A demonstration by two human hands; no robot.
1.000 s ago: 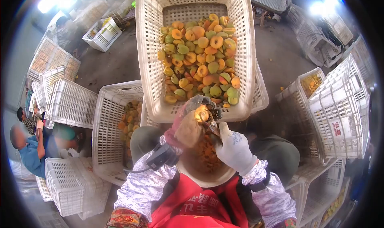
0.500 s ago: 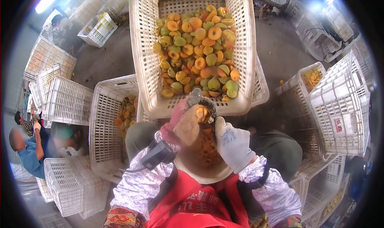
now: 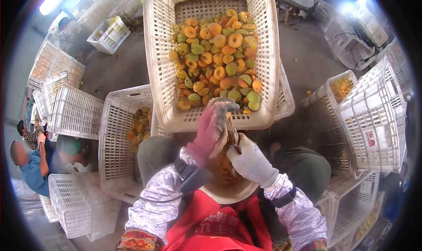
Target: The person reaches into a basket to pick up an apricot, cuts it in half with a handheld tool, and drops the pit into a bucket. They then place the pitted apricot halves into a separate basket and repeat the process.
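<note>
My left hand [image 3: 210,131], in a reddish-pink glove with dark grey fingertips, is closed around an apricot [image 3: 228,116]; only a strip of orange shows past the fingers. A narrow metal tool [image 3: 233,134] is gripped in my right hand [image 3: 253,162], which wears a whitish glove. Its upper end meets the fruit beside my left palm; its exact shape is partly hidden. Below both hands, a pale bucket [image 3: 229,197] between my knees holds orange pieces. Just beyond them, a white crate [image 3: 211,124] contains many apricots [image 3: 220,57], several cut open in halves.
Another white crate [image 3: 107,132] with fruit stands at my left. Stacked white crates [image 3: 371,119] rise at the right, and more crates [image 3: 72,202] stand at lower left. A person in a blue shirt [image 3: 35,169] sits at far left. Concrete floor [image 3: 118,70] shows behind.
My left hand has turned, so the apricot's open face no longer shows. My right hand has moved slightly down and left, and the metal tool is now visible between the hands.
</note>
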